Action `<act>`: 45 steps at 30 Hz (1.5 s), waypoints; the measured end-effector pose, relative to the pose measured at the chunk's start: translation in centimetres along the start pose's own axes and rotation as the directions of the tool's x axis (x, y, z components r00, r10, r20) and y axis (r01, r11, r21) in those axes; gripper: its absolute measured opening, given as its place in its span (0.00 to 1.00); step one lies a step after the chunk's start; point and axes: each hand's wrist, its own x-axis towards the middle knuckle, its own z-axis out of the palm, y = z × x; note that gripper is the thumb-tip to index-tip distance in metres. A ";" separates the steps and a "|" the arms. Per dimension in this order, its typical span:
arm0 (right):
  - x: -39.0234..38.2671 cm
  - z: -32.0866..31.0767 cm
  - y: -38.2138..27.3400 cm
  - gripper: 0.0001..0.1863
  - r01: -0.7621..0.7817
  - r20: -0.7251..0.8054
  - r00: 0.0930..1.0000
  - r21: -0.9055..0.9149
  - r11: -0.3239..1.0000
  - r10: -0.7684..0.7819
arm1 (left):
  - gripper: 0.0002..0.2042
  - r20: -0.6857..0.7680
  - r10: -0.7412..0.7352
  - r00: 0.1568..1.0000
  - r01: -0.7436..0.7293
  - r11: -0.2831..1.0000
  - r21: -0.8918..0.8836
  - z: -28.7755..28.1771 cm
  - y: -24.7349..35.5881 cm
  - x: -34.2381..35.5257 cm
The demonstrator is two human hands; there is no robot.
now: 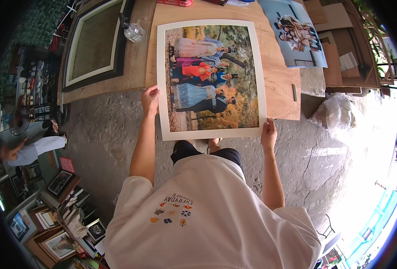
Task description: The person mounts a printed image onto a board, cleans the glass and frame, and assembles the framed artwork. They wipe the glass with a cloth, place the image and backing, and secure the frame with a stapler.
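Observation:
Between my two hands I hold a large matted photograph (216,76), a group portrait of people in bright traditional dress with a white border. The picture lies sideways to me, over the near edge of a wooden table. My left hand (151,97) pinches the mat's left edge, thumb and fingers together. My right hand (269,132) grips its lower right corner. Part of each hand's fingers is hidden by the mat.
A dark picture frame (97,45) rests left on the wooden table (281,85), near a clear spray bottle (134,32). Another group photo (292,33) lies at the right. A plastic bag (335,114) sits on the floor. A person (34,150) is at the far left.

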 end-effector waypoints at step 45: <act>-0.4 -4.1 3.4 0.10 0.439 0.359 0.879 -0.355 0.825 -0.313 | 0.30 0.174 0.099 0.980 -0.199 0.579 0.790 -4.5 -2.3 -20.9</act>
